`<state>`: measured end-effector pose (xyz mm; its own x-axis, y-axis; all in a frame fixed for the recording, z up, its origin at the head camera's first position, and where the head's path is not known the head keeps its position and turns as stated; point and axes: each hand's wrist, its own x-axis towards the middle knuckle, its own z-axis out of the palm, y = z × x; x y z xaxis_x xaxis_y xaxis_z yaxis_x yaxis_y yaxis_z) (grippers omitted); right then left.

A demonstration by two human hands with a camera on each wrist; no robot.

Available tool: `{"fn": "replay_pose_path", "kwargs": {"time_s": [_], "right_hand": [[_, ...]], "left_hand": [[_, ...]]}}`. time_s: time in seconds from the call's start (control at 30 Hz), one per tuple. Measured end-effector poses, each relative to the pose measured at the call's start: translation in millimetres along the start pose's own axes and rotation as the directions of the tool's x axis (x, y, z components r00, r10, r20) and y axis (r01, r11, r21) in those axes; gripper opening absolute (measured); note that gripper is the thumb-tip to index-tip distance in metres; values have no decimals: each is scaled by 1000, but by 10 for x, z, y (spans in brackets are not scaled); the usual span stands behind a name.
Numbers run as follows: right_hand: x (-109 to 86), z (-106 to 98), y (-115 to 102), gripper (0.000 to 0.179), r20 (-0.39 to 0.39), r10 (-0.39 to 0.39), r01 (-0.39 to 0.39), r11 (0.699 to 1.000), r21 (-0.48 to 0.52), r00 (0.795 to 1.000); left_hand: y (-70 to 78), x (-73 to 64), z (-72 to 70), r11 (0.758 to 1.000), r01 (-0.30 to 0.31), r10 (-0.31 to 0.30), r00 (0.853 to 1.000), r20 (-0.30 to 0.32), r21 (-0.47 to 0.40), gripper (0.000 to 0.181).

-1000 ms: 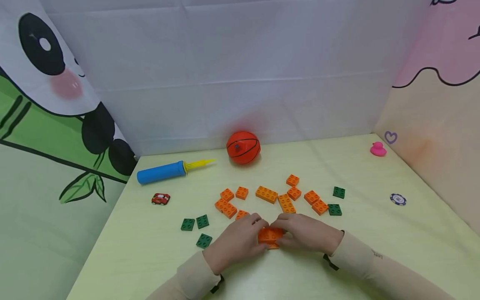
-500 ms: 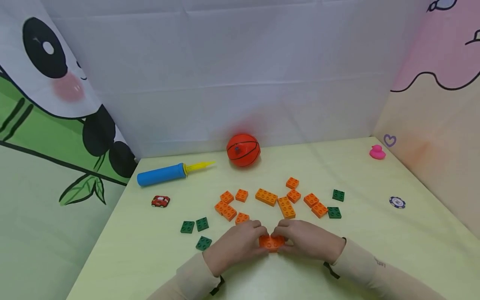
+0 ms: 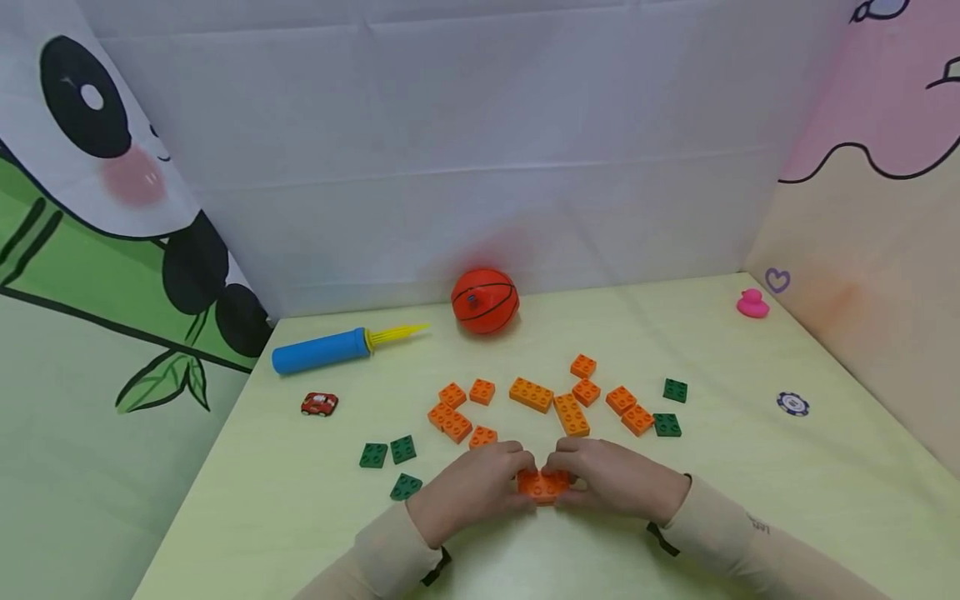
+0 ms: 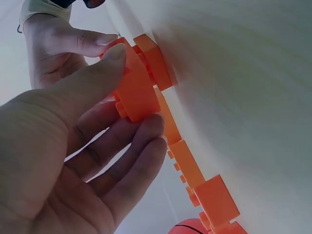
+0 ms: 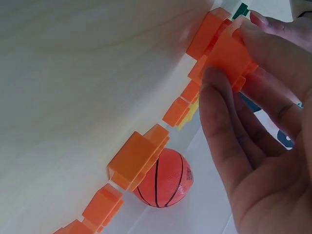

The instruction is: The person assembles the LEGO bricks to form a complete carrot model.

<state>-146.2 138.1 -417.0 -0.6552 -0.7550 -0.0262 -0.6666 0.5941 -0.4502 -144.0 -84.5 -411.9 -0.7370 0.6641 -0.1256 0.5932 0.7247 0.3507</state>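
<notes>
The left hand (image 3: 478,482) and right hand (image 3: 621,477) pinch opposite ends of a rectangular orange plastic brick (image 3: 543,485), studs up, over the exposed studs of a second orange plastic brick (image 4: 159,64) on the pale yellow tabletop (image 3: 543,562), a two-ended grip that presumably keeps both aligned.

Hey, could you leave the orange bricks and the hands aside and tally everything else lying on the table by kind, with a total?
Green bricks: 5
Red ball: 1
Red toy car: 1
Blue-and-yellow pump: 1
Pink duck: 1
Poker chip: 1
Total: 10
</notes>
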Motion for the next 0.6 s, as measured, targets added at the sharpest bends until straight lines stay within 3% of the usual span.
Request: {"fn": "replay_pose_path", "kwargs": {"time_s": [0.2,0.6], "right_hand": [[0,24,16,21,8,6,-6,1000,-5,1000],[14,9,59,24,0,31,-31,998,49,1000]], "left_hand": [[1,19,34,1000,-3,3,1000,-1,4,26],[-49,29,6,994,40,-41,999,-5,-102,26]]}}
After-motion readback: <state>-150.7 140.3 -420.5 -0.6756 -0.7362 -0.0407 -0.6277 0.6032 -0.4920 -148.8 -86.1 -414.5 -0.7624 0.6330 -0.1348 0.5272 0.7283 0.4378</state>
